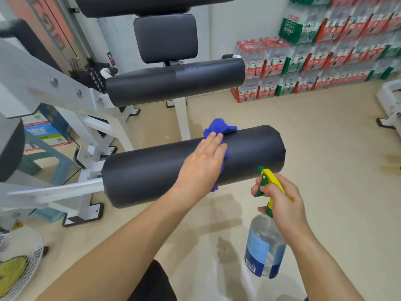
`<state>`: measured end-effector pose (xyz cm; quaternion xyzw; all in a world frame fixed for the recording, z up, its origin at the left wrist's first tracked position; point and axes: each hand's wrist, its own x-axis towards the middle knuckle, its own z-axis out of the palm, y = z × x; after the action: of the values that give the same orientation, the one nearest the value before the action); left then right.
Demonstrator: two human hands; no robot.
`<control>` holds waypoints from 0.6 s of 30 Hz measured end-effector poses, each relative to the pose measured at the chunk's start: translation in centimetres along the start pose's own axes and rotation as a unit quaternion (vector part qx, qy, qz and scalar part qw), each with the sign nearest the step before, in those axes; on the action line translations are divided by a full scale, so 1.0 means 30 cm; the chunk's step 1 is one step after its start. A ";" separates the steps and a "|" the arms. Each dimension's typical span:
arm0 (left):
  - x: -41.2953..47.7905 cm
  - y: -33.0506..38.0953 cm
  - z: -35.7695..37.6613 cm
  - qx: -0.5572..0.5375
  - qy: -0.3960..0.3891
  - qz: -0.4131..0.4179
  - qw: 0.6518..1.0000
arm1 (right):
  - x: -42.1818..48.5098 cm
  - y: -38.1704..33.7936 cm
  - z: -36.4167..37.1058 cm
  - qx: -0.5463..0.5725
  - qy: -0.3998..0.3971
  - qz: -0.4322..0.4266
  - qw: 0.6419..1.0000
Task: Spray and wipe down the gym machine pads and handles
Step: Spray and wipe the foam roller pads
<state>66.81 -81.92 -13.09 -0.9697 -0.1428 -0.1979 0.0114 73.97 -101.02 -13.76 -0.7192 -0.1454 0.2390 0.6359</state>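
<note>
The black roller pad [147, 170] lies under the left hand [204, 164], whose straight fingers press flat on it. The spray bottle [263, 246] hangs below the right hand [284, 200], which grips its neck and green trigger. The blue cloth [220, 126] sits beneath the left fingers, bunched beyond the fingertips.

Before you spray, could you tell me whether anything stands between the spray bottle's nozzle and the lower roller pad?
Nothing visible does. The spray bottle in the right hand has its nozzle close to the lower roller pad, only air between. The left hand presses the blue cloth on the pad further left.
</note>
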 end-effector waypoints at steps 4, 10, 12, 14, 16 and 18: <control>-0.169 -0.191 -0.094 0.049 -0.053 -0.077 0.994 | -0.018 -0.021 0.123 -0.002 -0.041 -0.014 0.999; -0.326 -0.411 -0.230 0.008 -0.047 -0.266 0.963 | -0.047 -0.073 0.239 -0.006 -0.098 -0.027 0.995; -0.341 -0.430 -0.237 -0.012 -0.014 -0.287 0.958 | -0.057 -0.080 0.257 -0.015 -0.109 -0.032 0.993; -0.332 -0.424 -0.228 -0.060 0.021 -0.286 0.956 | -0.063 -0.081 0.258 -0.025 -0.113 -0.034 0.993; -0.321 -0.407 -0.216 -0.081 0.041 -0.289 0.953 | -0.062 -0.083 0.251 -0.036 -0.116 -0.034 0.992; -0.327 -0.385 -0.202 -0.061 0.066 -0.283 0.955 | -0.059 -0.082 0.242 -0.049 -0.127 -0.029 0.990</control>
<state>52.61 -73.99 -11.70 -0.8733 -0.3975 -0.2652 -0.0951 68.89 -95.42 -11.61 -0.7085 -0.2573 0.3028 0.5832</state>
